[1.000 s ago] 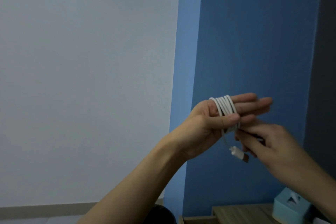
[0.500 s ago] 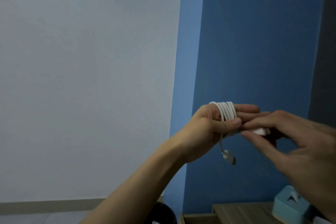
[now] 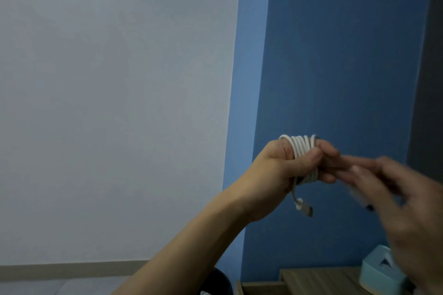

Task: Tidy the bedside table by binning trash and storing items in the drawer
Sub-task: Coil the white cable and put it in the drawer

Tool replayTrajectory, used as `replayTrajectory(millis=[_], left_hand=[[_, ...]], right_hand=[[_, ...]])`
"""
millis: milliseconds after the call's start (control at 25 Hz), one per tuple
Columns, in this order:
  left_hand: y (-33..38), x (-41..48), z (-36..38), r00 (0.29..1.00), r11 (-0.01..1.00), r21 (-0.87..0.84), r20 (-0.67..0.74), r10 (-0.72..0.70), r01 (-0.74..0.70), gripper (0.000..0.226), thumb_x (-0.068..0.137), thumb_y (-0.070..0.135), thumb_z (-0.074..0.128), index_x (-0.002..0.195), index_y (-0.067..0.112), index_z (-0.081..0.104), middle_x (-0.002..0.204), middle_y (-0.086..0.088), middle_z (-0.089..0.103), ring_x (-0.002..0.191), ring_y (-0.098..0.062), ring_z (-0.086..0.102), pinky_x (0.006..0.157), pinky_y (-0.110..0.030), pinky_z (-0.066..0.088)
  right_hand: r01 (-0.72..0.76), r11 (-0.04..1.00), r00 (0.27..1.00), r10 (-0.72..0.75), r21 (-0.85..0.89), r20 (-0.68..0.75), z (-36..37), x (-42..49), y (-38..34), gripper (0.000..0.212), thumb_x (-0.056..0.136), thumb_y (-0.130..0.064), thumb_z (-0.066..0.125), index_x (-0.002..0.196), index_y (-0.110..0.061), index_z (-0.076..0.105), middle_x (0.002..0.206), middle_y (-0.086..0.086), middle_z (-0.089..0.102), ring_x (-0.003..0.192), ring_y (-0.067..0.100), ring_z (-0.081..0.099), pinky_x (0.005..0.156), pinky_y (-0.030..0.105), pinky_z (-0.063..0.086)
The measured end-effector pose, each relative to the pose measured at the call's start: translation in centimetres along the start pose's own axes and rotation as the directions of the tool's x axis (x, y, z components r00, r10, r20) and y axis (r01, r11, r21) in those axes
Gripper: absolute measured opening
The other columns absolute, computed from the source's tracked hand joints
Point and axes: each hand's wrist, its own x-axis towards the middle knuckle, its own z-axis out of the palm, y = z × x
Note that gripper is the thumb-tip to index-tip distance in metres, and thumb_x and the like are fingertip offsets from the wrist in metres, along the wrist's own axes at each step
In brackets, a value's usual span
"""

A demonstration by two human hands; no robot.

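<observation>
**Cable coiled, drawer next**

Up above the bedside table (image 3: 318, 280), the left hand (image 3: 282, 165) has the white cable (image 3: 302, 148) wound in neat loops round its fingers. The thumb is clamped over the coil, a firm grip. One plug (image 3: 305, 208) dangles free beneath that hand, well above the table top.

The right hand (image 3: 395, 199) sits just beside the coil, over the table's right end, and it is smeared with motion blur. Something white with a dark tip shows among its fingers, possibly the cable's other end. I cannot tell whether they pinch it or hang loose.

By my read this is the winding-up step, close to done: the cable is bundled for storage but not yet put away. Next call — tuck the loose end so the coil holds, slide it off the fingers without letting the loops spring, then bring it down to the drawer.

A pale blue tissue box (image 3: 378, 273) stands on the table's right side. A dark round shape, likely the bin (image 3: 219, 282), shows just left of the table.
</observation>
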Motion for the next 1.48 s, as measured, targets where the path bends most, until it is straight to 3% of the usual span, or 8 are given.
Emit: replayTrajectory(millis=[280,440,720,800,960,1120,1320,1480], left_hand=[[-0.2,0.5,0.1,0.993,0.994,0.068,0.079,-0.09,0.084,0.022,0.093,0.008,0.034,0.077,0.012,0.048,0.068,-0.001,0.069,0.062,-0.011,0.063,0.065,-0.017,0.048],[-0.4,0.1,0.5,0.974,0.995,0.003,0.205,-0.093,0.095,0.023,0.091,0.004,0.031,0.074,0.01,0.045,0.052,0.007,0.058,0.051,-0.008,0.055,0.059,-0.019,0.046],[0.0,-0.8,-0.5,0.97,0.983,-0.161,0.238,-0.049,0.089,0.012,0.085,0.019,0.043,0.075,0.018,0.049,0.052,0.012,0.058,0.061,-0.009,0.059,0.074,-0.026,0.038],[0.2,-0.4,-1.0,0.974,0.982,-0.128,0.198,-0.11,0.137,0.032,0.092,0.029,0.034,0.069,0.018,0.052,0.048,0.009,0.058,0.064,-0.011,0.064,0.07,-0.021,0.047],[1.0,0.6,0.0,0.942,0.945,0.028,-0.083,-0.324,0.327,0.078,0.095,0.055,0.009,0.035,0.018,0.043,0.024,0.001,0.039,0.039,-0.011,0.057,0.047,-0.017,0.042],[0.7,0.6,1.0,0.906,0.934,0.16,-0.337,-0.254,0.321,0.074,0.096,0.051,0.026,0.032,0.016,0.035,0.021,-0.001,0.03,0.028,-0.014,0.048,0.038,-0.016,0.039],[0.8,0.8,0.5,0.839,0.921,0.31,-0.543,-0.033,0.237,0.068,0.092,0.049,0.039,0.044,0.0,0.044,0.035,-0.007,0.043,0.034,-0.02,0.049,0.045,-0.025,0.045],[-0.4,-0.1,1.3,0.932,0.804,0.582,-0.347,0.109,0.122,0.044,0.086,0.052,0.041,0.078,0.01,0.055,0.061,0.006,0.051,0.047,-0.012,0.049,0.046,-0.026,0.041]], right_hand=[[-0.086,0.819,0.948,-0.107,0.568,0.299,0.3,4.0,1.1,0.059,0.072,-0.076,0.043,0.107,-0.032,0.062,0.122,-0.008,0.061,0.119,0.011,0.052,0.1,0.037,0.043],[-0.292,0.791,0.745,-0.164,0.538,0.646,0.7,4.9,0.8,0.065,0.067,-0.073,0.051,0.117,-0.032,0.063,0.099,-0.01,0.073,0.094,0.003,0.068,0.073,0.019,0.055],[0.164,0.94,0.869,-0.281,0.299,0.408,0.7,4.8,0.6,0.038,0.078,-0.064,0.047,0.091,-0.034,0.067,0.073,-0.005,0.068,0.065,0.011,0.064,0.062,0.017,0.05],[0.198,0.961,0.879,-0.261,0.192,0.399,1.1,4.1,0.5,0.033,0.085,-0.055,0.039,0.086,-0.03,0.06,0.069,-0.003,0.066,0.063,0.013,0.063,0.063,0.027,0.05],[0.335,0.93,0.924,-0.293,-0.151,0.246,2.7,2.9,0.5,0.022,0.089,-0.034,0.028,0.075,-0.029,0.044,0.054,-0.009,0.051,0.068,-0.011,0.055,0.062,0.004,0.04],[0.294,0.909,0.938,-0.215,-0.295,0.27,3.0,2.5,0.2,0.034,0.087,-0.036,0.023,0.071,-0.016,0.045,0.057,-0.011,0.047,0.052,0.006,0.049,0.045,0.021,0.036],[0.242,0.87,0.965,-0.17,-0.43,0.199,2.7,2.7,-1.5,0.029,0.095,-0.03,0.03,0.07,-0.016,0.036,0.055,-0.012,0.032,0.045,-0.001,0.03,0.04,0.014,0.016],[0.136,0.873,0.985,-0.066,-0.469,0.162,1.9,3.3,-1.6,0.03,0.09,-0.033,0.029,0.073,-0.01,0.037,0.058,-0.009,0.032,0.046,0.008,0.031,0.042,0.022,0.017]])
